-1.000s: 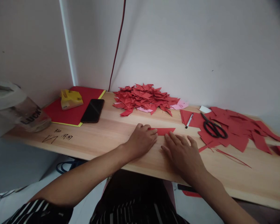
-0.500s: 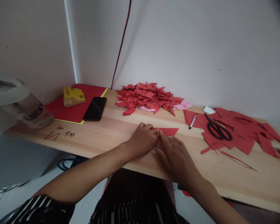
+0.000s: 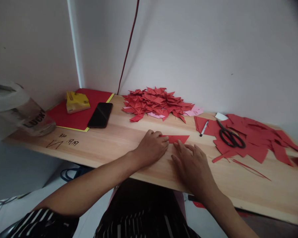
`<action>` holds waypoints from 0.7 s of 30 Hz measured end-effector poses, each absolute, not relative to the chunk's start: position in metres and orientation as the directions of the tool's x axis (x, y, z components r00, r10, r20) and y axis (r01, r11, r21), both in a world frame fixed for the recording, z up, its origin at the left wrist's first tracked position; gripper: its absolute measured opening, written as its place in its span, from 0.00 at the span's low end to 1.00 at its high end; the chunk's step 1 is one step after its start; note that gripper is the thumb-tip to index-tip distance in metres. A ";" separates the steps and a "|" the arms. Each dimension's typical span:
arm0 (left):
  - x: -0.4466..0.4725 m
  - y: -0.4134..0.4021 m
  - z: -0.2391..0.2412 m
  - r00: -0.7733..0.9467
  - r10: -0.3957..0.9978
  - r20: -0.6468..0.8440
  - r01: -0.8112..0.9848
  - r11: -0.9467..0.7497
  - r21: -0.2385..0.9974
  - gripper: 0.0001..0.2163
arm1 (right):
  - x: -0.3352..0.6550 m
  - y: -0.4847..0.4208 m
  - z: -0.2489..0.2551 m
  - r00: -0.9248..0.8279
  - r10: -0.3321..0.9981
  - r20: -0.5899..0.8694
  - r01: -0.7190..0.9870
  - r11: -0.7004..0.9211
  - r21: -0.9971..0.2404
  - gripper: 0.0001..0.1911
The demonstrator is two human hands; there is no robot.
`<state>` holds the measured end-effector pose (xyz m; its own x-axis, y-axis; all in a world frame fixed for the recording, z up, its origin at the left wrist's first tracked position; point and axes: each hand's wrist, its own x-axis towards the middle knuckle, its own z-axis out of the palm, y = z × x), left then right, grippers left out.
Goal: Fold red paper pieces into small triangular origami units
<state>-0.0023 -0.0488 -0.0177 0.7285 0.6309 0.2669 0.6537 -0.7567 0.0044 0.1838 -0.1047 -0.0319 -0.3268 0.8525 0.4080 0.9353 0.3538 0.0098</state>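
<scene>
A folded piece of red paper (image 3: 178,139) lies on the wooden table in front of me, its right end tapering to a point. My left hand (image 3: 153,147) rests over its left end, fingers curled together and pressing on the paper, so that end is hidden. My right hand (image 3: 194,162) is flat and open, fingers a little spread. Its fingertips touch or nearly touch the paper's near edge; exact contact is hard to tell.
Behind stands a heap of folded red paper shapes (image 3: 157,102). To the right lie red sheets (image 3: 257,142), black scissors (image 3: 230,137) and a pen (image 3: 204,128). To the left are a phone (image 3: 100,115), a yellow packet (image 3: 77,101) and a clear bottle (image 3: 39,122).
My right hand has slid rightward along the near edge, away from my left hand, and its fingers have spread. The left hand stays on the paper. More of the red paper shows.
</scene>
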 end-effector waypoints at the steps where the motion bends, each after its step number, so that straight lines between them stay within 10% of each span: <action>1: -0.002 -0.049 -0.018 0.727 0.632 0.268 0.655 -0.756 0.006 0.14 | 0.185 -0.104 -0.032 -0.319 0.857 0.405 0.938 0.346 0.006 0.23; 21: -0.005 -0.047 -0.016 0.709 0.654 0.265 0.659 -0.748 0.082 0.14 | 0.203 -0.100 -0.032 -0.275 0.894 0.354 0.960 0.275 0.053 0.21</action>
